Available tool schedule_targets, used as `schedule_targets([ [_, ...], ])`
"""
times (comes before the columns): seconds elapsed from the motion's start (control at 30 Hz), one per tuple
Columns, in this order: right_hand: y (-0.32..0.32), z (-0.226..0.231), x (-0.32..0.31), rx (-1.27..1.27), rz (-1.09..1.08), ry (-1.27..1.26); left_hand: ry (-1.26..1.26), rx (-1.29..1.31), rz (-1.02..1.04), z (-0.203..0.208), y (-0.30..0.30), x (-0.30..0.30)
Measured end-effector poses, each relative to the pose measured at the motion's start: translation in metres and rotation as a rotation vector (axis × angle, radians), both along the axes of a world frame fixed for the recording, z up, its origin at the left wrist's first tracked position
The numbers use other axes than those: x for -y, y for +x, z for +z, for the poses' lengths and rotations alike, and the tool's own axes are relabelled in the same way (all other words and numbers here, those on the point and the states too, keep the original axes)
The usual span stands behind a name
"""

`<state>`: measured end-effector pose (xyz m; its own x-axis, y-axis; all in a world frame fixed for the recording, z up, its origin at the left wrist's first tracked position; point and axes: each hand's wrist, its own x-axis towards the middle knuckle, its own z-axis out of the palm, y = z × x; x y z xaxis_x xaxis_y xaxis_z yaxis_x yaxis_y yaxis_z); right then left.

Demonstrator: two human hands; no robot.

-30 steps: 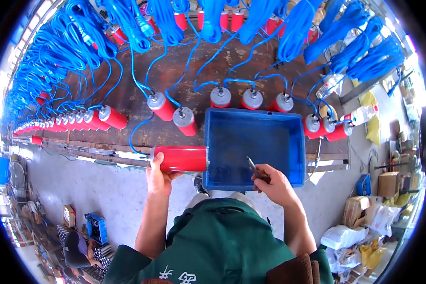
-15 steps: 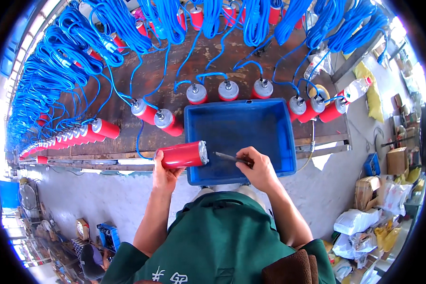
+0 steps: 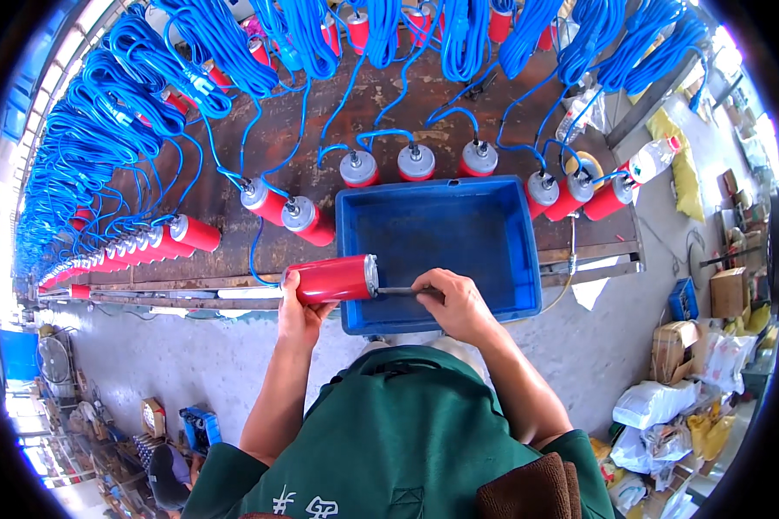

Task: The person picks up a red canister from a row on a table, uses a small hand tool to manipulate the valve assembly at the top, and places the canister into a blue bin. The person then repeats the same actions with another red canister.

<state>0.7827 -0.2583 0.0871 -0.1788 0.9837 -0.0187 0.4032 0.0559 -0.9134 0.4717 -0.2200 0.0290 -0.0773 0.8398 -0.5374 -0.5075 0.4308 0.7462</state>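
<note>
My left hand (image 3: 303, 310) is wrapped round a red metal cylinder (image 3: 331, 279), holding it sideways over the near left part of a blue plastic bin (image 3: 528, 251). The cylinder's grey rimmed end points right. My right hand (image 3: 455, 303) pinches a thin dark tool (image 3: 398, 291), perhaps a knife or file, whose tip meets the lower part of that grey end. The exact kind of the tool is hard to make out. The bin sits below both hands, at the table's near edge.
Red cylinders with grey caps (image 3: 415, 162) and blue cables stand round the bin on the brown table (image 3: 260, 225). Coiled blue cables (image 3: 225, 52) line the far and left sides. A plastic bottle (image 3: 653, 160) stands at the right; boxes and bags (image 3: 653, 402) lie on the floor.
My right hand has moved left, bringing the tool's tip from apart to touching the cylinder's grey end. My left hand keeps its hold on the cylinder, nearly still.
</note>
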Motion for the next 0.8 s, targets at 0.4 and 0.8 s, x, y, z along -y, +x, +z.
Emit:
schedule_targets([
  [0.4,0.006,0.002,0.001,-0.252,-0.084,-0.114,0.001,0.035,0.040,-0.001,0.003,0.001],
  [0.8,0.008,-0.026,0.001,-0.101,-0.241,-0.305,-0.001,-0.009,0.064,0.005,0.008,0.001],
])
